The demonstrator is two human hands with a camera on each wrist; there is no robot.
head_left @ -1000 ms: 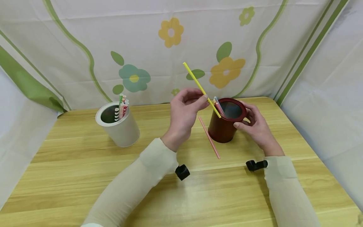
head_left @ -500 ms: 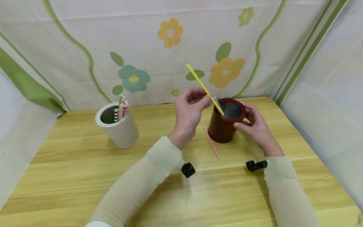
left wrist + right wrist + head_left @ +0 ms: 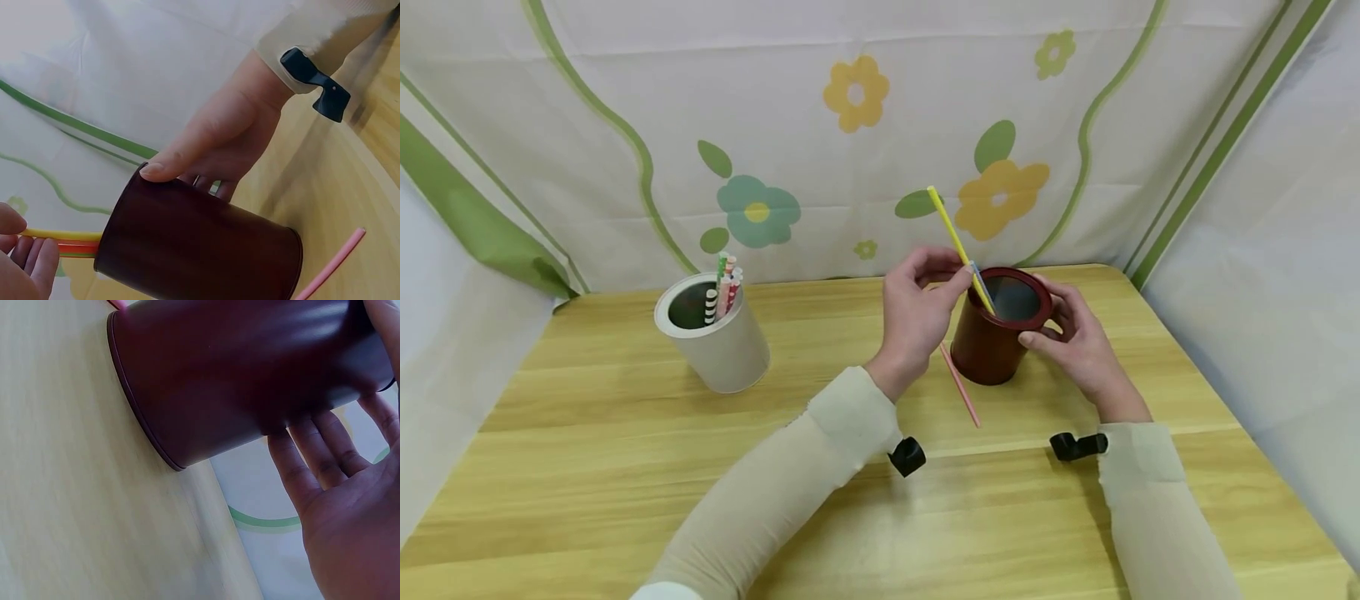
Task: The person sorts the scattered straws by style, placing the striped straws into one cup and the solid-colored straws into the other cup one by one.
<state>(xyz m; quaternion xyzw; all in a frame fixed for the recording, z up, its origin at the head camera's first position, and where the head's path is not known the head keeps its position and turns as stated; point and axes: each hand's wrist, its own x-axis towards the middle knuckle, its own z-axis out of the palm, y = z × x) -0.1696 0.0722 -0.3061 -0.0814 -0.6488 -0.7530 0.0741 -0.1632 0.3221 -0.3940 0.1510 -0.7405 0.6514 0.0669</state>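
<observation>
My left hand pinches a yellow straw between thumb and fingers. The straw's lower end is inside the dark red cup, leaning on its left rim. A blue straw stands in the same cup; the left wrist view also shows a red straw beside the yellow one. My right hand grips the cup from the right, thumb in front near the rim and fingers behind. On the table, left of the cup's base, lies a pink straw.
A white cup holding several patterned straws stands at the left on the wooden table. A flowered curtain hangs behind the table's back edge.
My left hand has moved right, bringing the yellow straw's lower end from outside the cup's rim to inside it. The straw stands steeper now. The right hand stays on the cup.
</observation>
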